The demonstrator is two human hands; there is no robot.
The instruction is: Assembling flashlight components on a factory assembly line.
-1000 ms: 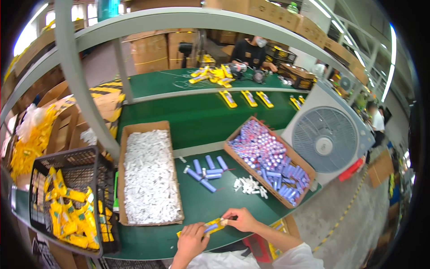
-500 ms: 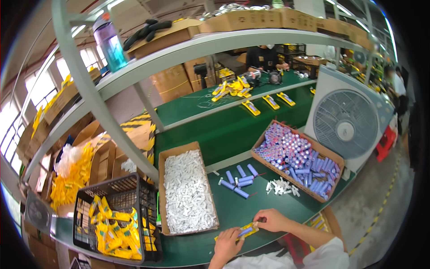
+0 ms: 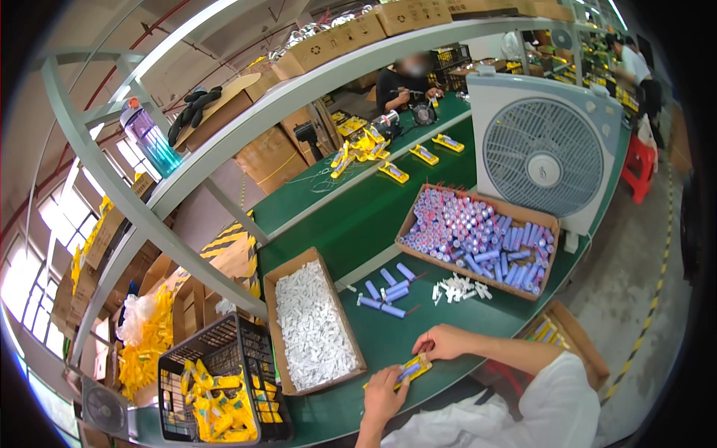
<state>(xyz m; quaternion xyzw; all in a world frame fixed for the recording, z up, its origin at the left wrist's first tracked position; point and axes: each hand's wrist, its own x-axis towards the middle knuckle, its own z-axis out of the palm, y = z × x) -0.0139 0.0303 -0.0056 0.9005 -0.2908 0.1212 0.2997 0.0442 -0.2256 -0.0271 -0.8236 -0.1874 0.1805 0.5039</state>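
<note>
Casing [image 3: 424,366] in yellow, slim, with a blue cell [image 3: 411,371] lying along it, is at the near edge of the green table [image 3: 379,345], its long axis running slantwise from lower left, by the wearer, to upper right, one end pointing toward the box of cells. Left hand [image 3: 385,394] grips the lower-left end, fingers bent over it, so that end is mostly hidden; right hand [image 3: 442,342] has thumb and fingertips drawn together at the upper-right end, but whether they pinch the casing or some small part cannot be told. Both forearms come from below, the white sleeve [image 3: 560,399] cut off by the lower rim. Beyond the hands lie several loose cells [image 3: 394,293] and, to their right, a little heap of white pieces [image 3: 457,287]. Behind that heap stands the box of cells [image 3: 426,254], the fan [image 3: 545,149] just past it; to the left, a carton of white pieces [image 3: 337,305], then a black crate [image 3: 261,351] partly filled with yellow packs, too jumbled to count. Across the way a co-worker [image 3: 392,86] sits, whatever is being handled too small to make out.
</note>
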